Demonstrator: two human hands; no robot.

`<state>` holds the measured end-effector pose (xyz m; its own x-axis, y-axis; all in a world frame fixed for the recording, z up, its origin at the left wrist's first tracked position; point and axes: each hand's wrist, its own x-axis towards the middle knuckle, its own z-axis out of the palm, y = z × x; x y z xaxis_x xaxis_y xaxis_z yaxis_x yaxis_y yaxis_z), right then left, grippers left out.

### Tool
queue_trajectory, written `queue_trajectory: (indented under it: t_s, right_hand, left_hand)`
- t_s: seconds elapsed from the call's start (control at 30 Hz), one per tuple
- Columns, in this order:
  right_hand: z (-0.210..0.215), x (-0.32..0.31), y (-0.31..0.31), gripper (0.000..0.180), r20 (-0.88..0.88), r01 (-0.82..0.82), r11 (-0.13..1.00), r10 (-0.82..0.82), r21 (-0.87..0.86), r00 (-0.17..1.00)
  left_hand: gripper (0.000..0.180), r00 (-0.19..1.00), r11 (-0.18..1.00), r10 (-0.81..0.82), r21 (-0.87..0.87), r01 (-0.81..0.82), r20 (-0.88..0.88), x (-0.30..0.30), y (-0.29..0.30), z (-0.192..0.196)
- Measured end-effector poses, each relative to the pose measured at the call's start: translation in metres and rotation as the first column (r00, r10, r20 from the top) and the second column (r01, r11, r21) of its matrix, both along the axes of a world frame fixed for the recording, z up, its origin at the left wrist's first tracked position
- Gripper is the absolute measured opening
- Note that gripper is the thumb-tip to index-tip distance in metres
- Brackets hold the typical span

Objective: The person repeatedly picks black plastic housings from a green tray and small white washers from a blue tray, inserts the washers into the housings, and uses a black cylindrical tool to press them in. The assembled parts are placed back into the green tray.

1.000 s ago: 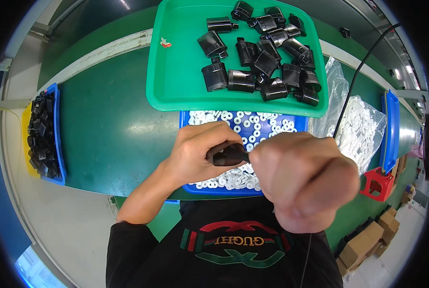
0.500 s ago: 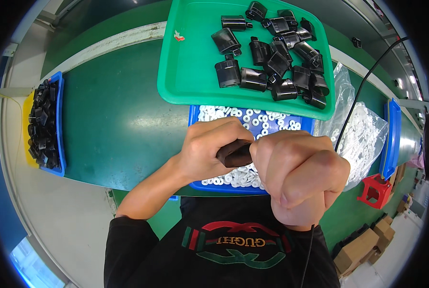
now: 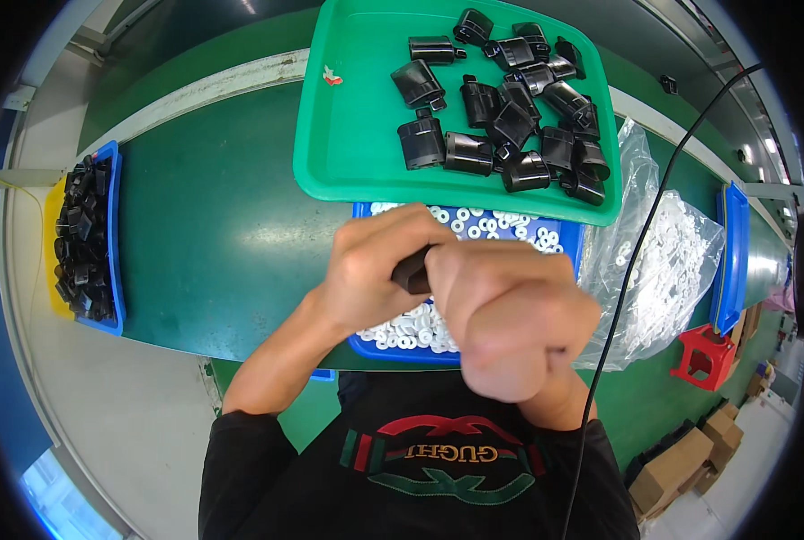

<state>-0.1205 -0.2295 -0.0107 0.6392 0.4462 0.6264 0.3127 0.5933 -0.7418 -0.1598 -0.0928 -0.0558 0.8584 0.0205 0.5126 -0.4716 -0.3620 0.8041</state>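
The small black plastic part (image 3: 412, 272), judged light, rigid and smooth, is clamped between the closed left hand (image 3: 375, 265) and closed right hand (image 3: 510, 315) above the blue bin of white washers (image 3: 559, 236); grip its exposed body sides

Black shirt, red-green chest stripe

I log, around the green tray (image 3: 348, 135): black plastic housings (image 3: 510, 108) in it, side bin of black parts (image 3: 85, 238) far left, clear bag of white rings (image 3: 663, 261) right, red stool (image 3: 703, 355) beyond.
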Motion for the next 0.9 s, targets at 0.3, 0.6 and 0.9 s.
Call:
queue_trajectory:
  t_s: [0.3, 0.6, 0.9]
  right_hand:
    - [0.038, 0.014, -0.051, 0.019, 0.301, 0.273, 0.933, -0.197, -0.235, 0.933]
    - [-0.061, 0.027, -0.080, 0.011, 0.772, 0.620, 0.488, 0.210, -0.614, 0.600]
    - [-0.065, 0.029, -0.080, 0.016, 0.765, 0.606, 0.544, 0.109, -0.580, 0.635]
  left_hand:
    - [0.028, 0.999, 0.999, -0.032, -0.022, 0.031, -0.035, 0.001, 0.012, 0.014]
    - [0.031, 0.989, 0.975, 0.130, 0.192, -0.115, -0.065, -0.001, 0.020, 0.032]
    - [0.046, 0.698, 0.636, 0.714, 0.470, -0.612, -0.057, 0.109, 0.158, 0.028]
